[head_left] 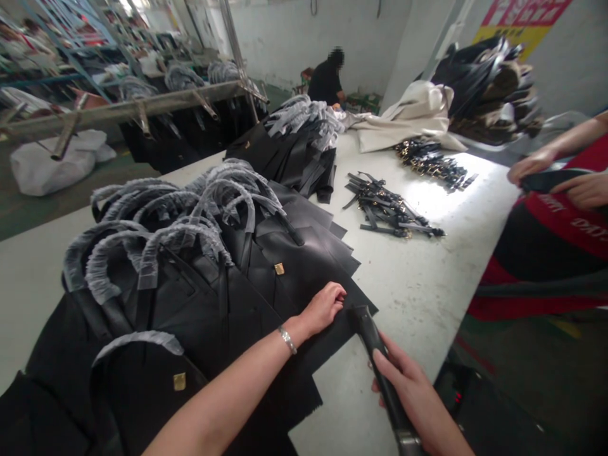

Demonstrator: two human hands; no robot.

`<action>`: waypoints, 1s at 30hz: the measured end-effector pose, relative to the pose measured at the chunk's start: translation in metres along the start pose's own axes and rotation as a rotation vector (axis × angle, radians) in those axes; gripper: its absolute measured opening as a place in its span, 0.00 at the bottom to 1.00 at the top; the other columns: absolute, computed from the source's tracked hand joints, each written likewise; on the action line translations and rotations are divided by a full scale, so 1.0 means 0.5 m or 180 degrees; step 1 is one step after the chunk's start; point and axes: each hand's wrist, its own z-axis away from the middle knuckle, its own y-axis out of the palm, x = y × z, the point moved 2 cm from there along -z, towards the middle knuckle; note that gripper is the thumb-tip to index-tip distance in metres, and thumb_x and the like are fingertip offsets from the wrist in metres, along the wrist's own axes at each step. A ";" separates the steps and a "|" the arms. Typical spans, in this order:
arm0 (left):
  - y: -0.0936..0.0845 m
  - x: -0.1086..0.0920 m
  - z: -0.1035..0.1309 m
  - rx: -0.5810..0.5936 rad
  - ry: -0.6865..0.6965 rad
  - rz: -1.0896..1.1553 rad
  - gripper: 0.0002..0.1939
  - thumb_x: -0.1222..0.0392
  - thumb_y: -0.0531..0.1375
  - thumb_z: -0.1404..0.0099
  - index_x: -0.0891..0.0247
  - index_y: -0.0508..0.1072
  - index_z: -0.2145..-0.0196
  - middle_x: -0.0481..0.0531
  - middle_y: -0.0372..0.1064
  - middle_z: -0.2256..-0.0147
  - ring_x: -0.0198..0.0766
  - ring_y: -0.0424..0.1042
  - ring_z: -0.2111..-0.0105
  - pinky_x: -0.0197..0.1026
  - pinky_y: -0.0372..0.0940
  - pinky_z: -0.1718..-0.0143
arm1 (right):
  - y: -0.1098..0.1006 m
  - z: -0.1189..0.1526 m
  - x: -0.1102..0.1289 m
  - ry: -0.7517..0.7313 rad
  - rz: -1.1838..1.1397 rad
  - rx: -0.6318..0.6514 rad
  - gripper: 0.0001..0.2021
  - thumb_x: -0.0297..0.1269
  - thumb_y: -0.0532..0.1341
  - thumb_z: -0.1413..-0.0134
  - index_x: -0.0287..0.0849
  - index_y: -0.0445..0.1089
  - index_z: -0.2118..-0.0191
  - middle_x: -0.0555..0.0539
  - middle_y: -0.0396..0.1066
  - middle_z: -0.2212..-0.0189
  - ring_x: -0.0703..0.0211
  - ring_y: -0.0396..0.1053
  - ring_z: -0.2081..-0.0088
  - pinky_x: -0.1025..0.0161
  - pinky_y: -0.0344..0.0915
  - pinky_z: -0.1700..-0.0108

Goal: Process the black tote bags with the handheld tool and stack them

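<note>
My left hand (327, 303), with a silver bracelet at the wrist, has its fingers curled just above a pile of black leather panels (304, 266). Whether anything is inside those fingers is hidden. My right hand (403, 373) is wrapped round a long black bar-like tool (380, 361), whose exact kind I cannot make out. Its blunt upper end is close to the panels' edge. Plastic-wrapped bag handles (156, 247) are attached to the panels, and small gold plates (279, 268) show on two of them.
Short black straps with gold hardware (394, 209) lie in heaps on the white table (427, 266). Behind is another bag-panel pile (289, 145) and beige cloth (403, 120). A co-worker's hands (555, 177) hold a dark piece at the right. Another person (327, 79) is further back.
</note>
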 end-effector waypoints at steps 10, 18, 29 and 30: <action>0.012 -0.005 0.008 -0.0099 -0.0095 0.0177 0.20 0.79 0.54 0.39 0.63 0.64 0.52 0.54 0.60 0.52 0.33 0.69 0.60 0.38 0.72 0.57 | -0.001 -0.043 0.010 -0.0001 0.0135 0.0254 0.33 0.51 0.63 0.47 0.43 0.62 0.37 0.53 0.68 0.73 0.60 0.69 0.78 0.65 0.65 0.81; 0.025 0.007 0.013 -0.0315 -0.0051 0.0159 0.27 0.79 0.55 0.41 0.62 0.59 0.47 0.58 0.56 0.46 0.33 0.68 0.58 0.38 0.73 0.58 | -0.041 -0.032 0.024 -0.0440 0.0230 -0.0385 0.40 0.55 0.65 0.52 0.41 0.62 0.36 0.55 0.68 0.81 0.59 0.67 0.81 0.66 0.63 0.81; -0.008 -0.034 -0.052 0.0279 -0.0263 -0.1370 0.27 0.68 0.63 0.39 0.64 0.61 0.43 0.58 0.58 0.42 0.31 0.70 0.64 0.36 0.71 0.60 | -0.052 -0.072 0.054 -0.0572 0.0071 -0.0449 0.42 0.53 0.67 0.54 0.40 0.60 0.35 0.54 0.68 0.78 0.58 0.69 0.78 0.64 0.65 0.80; -0.010 -0.039 -0.068 0.0296 -0.0300 -0.1691 0.22 0.65 0.63 0.37 0.64 0.65 0.46 0.56 0.61 0.45 0.33 0.71 0.63 0.37 0.71 0.59 | -0.060 -0.068 0.062 -0.0577 0.0082 -0.0456 0.43 0.54 0.67 0.54 0.40 0.60 0.35 0.54 0.68 0.78 0.58 0.69 0.78 0.64 0.65 0.80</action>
